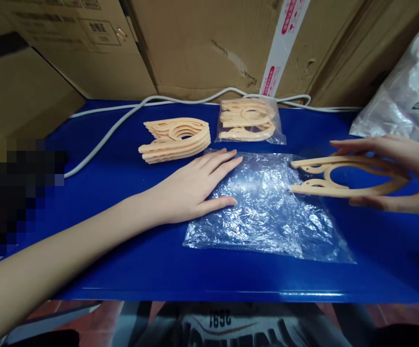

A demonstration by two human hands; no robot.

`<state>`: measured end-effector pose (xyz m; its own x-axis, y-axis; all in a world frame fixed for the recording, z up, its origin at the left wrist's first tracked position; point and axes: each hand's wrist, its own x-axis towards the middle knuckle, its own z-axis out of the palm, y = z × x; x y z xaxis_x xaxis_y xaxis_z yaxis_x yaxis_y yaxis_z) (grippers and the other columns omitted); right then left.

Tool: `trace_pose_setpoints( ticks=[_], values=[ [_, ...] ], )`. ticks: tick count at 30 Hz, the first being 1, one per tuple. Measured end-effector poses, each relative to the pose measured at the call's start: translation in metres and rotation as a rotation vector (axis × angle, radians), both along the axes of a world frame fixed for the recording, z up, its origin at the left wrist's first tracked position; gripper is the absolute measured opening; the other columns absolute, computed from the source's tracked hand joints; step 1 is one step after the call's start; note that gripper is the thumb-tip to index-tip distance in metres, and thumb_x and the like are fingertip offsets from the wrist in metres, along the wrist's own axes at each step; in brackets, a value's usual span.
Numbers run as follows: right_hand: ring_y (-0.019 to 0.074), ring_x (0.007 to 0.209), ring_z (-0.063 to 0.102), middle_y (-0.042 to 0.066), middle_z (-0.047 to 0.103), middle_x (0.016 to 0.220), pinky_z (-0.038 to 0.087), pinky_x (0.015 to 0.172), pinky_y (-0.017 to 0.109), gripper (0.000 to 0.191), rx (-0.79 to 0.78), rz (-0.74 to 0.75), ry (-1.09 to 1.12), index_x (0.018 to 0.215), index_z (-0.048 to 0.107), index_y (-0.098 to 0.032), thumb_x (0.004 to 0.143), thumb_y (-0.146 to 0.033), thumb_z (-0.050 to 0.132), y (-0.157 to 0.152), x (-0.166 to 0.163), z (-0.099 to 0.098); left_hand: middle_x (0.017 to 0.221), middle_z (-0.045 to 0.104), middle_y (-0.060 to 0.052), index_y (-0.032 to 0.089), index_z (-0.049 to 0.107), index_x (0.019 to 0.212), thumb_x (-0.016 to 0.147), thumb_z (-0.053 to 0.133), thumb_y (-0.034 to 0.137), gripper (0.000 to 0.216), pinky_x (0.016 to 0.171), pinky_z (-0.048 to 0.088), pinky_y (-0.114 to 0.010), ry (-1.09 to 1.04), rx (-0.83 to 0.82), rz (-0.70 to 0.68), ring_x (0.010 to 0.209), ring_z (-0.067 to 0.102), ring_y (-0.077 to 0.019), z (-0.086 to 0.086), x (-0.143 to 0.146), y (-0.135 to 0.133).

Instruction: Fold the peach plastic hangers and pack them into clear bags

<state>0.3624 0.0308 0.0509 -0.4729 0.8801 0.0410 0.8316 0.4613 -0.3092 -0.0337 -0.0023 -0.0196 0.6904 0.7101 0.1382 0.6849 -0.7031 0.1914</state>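
Note:
My left hand [198, 188] lies flat on the left part of a clear plastic bag [260, 221], fingers stretched out. The crinkled bag is spread on the blue table [151, 270]. At the right, my right hand [415, 168] grips a beige plastic folding hanger [335, 192] between thumb and fingers. The two arms of this folded hanger point left, and their tips overlap the bag's right edge; whether they are inside it I cannot tell. Beyond my left hand sits a stack of similar folded hangers [191, 148]. Beside that stack lies a clear packet of hangers [247, 135].
Large cardboard boxes [202, 48] stand along the back of the table. A white cable [122, 118] runs in front of them and curves down on the left. At the right rear is a bulky plastic sack [393, 106]. The table's front edge [209, 295] is close to my body.

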Motion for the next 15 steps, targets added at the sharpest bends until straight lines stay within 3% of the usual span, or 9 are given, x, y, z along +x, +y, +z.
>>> trace_pose_setpoints(
  ticks=[3, 7, 12, 15],
  values=[
    [0.0279, 0.113, 0.071, 0.004, 0.064, 0.137, 0.067, 0.078, 0.034, 0.075, -0.009, 0.165, -0.038, 0.149, 0.048, -0.046, 0.08, -0.063, 0.072, -0.006, -0.005, 0.001, 0.168, 0.031, -0.017, 0.01, 0.03, 0.161, 0.101, 0.039, 0.067, 0.083, 0.128, 0.028, -0.046, 0.003, -0.013, 0.011, 0.156, 0.031, -0.0306, -0.001, 0.0, 0.0],
    [0.0319, 0.109, 0.071, 0.005, 0.066, 0.131, 0.066, 0.08, 0.041, 0.078, 0.105, 0.174, -0.094, 0.15, 0.049, -0.044, 0.078, -0.065, 0.072, -0.009, -0.009, 0.003, 0.168, 0.031, -0.018, 0.01, 0.031, 0.161, 0.101, 0.041, 0.068, 0.084, 0.128, 0.028, -0.046, -0.003, -0.019, 0.012, 0.156, 0.031, -0.0307, -0.001, 0.0, 0.0],
    [0.0313, 0.101, 0.07, 0.01, 0.069, 0.121, 0.06, 0.081, 0.044, 0.067, 0.136, 0.327, -0.16, 0.15, 0.05, -0.035, 0.089, -0.059, 0.065, -0.013, -0.034, -0.001, 0.166, 0.034, -0.019, 0.01, 0.032, 0.159, 0.101, 0.043, 0.066, 0.081, 0.127, 0.03, -0.049, -0.026, -0.001, -0.011, 0.154, 0.033, -0.0313, -0.002, -0.001, 0.0],
    [0.0323, 0.098, 0.069, 0.014, 0.069, 0.12, 0.056, 0.079, 0.046, 0.071, 0.178, 0.372, -0.192, 0.153, 0.047, -0.026, 0.092, -0.06, 0.06, -0.016, -0.056, -0.012, 0.166, 0.035, -0.02, 0.009, 0.033, 0.159, 0.101, 0.043, 0.065, 0.081, 0.126, 0.031, -0.05, -0.026, 0.011, -0.023, 0.154, 0.035, -0.032, -0.002, 0.0, 0.0]
  ],
)
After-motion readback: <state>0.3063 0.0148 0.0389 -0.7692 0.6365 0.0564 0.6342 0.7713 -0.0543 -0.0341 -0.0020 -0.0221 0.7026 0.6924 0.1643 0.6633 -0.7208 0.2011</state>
